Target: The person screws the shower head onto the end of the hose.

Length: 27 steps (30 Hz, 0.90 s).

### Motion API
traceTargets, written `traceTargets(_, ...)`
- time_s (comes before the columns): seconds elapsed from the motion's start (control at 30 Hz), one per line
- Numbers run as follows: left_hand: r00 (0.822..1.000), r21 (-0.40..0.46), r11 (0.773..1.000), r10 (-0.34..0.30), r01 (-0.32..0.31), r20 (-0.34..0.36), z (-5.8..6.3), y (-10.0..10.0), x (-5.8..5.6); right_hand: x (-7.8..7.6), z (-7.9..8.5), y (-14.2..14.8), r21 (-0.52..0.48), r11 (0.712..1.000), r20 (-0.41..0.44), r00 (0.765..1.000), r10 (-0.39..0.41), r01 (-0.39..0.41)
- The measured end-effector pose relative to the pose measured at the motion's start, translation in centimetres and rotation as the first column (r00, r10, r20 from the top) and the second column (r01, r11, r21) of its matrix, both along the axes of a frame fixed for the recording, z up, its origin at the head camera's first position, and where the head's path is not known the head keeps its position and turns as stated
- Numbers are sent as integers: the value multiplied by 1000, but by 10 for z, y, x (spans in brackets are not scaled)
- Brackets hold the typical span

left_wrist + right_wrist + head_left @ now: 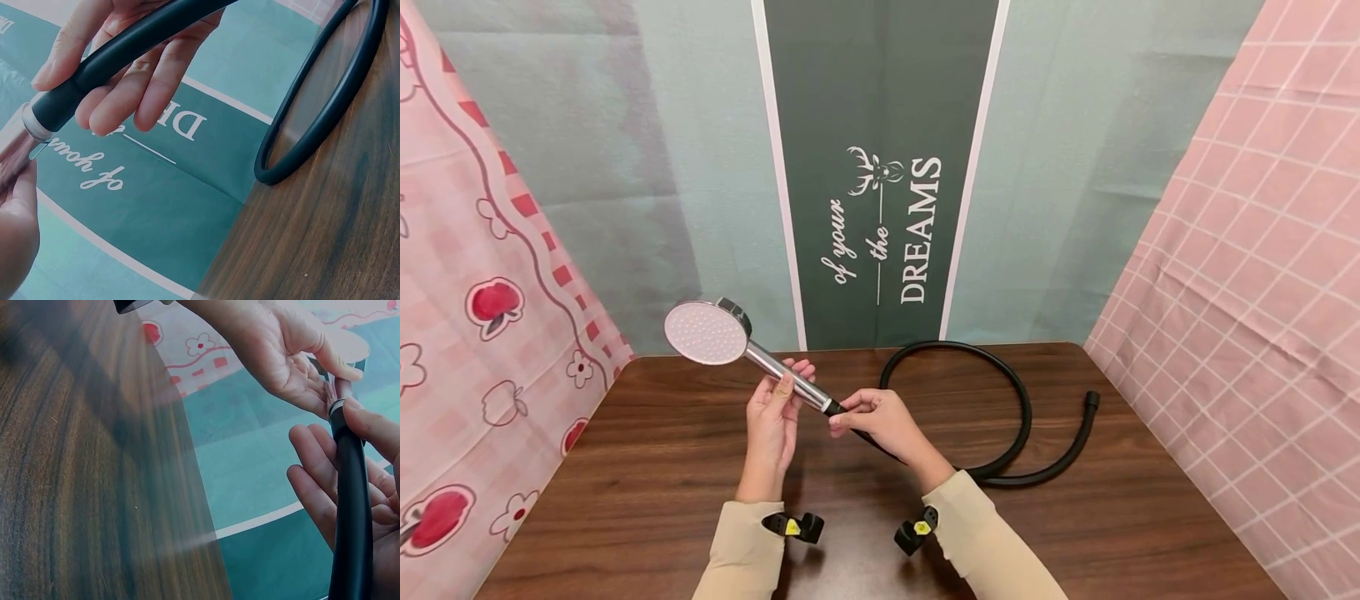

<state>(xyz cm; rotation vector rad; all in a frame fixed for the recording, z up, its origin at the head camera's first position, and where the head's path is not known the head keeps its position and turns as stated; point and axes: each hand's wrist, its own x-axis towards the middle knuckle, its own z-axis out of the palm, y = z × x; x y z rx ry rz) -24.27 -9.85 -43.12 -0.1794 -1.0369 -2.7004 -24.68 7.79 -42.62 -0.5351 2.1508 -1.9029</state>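
A chrome shower head (707,333) with a pale, dotted spray face is held up over the table, tilted with its face to the upper left. My left hand (771,417) grips its shiny handle (790,379), thumb on top. At the handle's lower end sits the black end fitting of a shower hose (57,107). My right hand (880,421) pinches that fitting between thumb and fingers. In the right wrist view the fitting (340,422) meets a pale ring at the handle's end, and the hose runs down past my right palm.
The rest of the black hose loops over the brown wooden table (647,467), its free end (1092,402) pointing to the back at the right. Behind the table hangs a green cloth with lettering (880,100). Pink patterned cloths (1247,275) flank both sides.
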Motion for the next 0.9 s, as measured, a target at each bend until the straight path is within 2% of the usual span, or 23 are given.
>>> traceTargets(0.2,1000,17,1000,-4,4,-16,-1,-1,1,0,-2,-1,-4,1000,-4,1000,1,-1)
traceTargets(0.53,996,20,999,-27,29,-79,2,-2,3,3,6,1,-8,999,-28,999,31,-31)
traceTargets(0.9,993,7,999,-37,38,-113,7,1,-2,-2,7,6,-9,999,-49,998,35,-35)
